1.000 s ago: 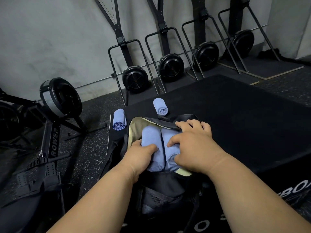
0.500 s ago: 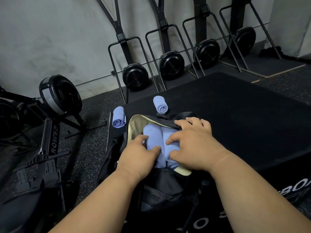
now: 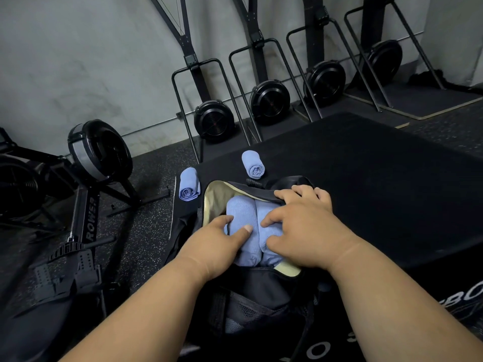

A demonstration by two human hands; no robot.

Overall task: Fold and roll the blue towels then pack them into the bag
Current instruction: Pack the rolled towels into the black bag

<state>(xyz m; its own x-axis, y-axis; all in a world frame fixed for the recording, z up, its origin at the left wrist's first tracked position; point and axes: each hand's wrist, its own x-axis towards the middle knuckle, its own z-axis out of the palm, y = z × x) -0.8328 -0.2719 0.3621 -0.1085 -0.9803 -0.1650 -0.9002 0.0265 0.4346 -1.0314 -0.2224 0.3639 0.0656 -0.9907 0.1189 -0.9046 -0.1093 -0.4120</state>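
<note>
The left hand (image 3: 217, 240) reaches into the open mouth of the bag (image 3: 261, 288) from the near left; its thumb lies across the top of the left roll (image 3: 241, 218) and its forefinger runs along that roll's left side, so the hand pinches the roll between them; the other fingers are hidden under the hand. The right hand (image 3: 300, 228) lies palm down over the right roll (image 3: 269, 239); its thumb and forefinger press on the cloth, fingers spread and nearly straight, while the outer fingers rest on the bag's far black rim; it grips nothing. Both forearms come up from the bottom edge, the left from the lower left, the right from the lower right.

Against the frame a second back, the left hand has slid out of the bag's left side and risen onto the roll, its thumb now showing on top; the right hand has hardly moved.

The two rolls lie side by side, touching, inside the bag against its pale lining; the bag sits at the near left corner of the black mat (image 3: 366, 178). Two more rolled towels lie outside: one (image 3: 189, 184) at the mat's left edge just beside the bag, one (image 3: 253, 164) on the mat just beyond the bag's far rim. A rower (image 3: 88, 205) stands on the floor to the left.
</note>
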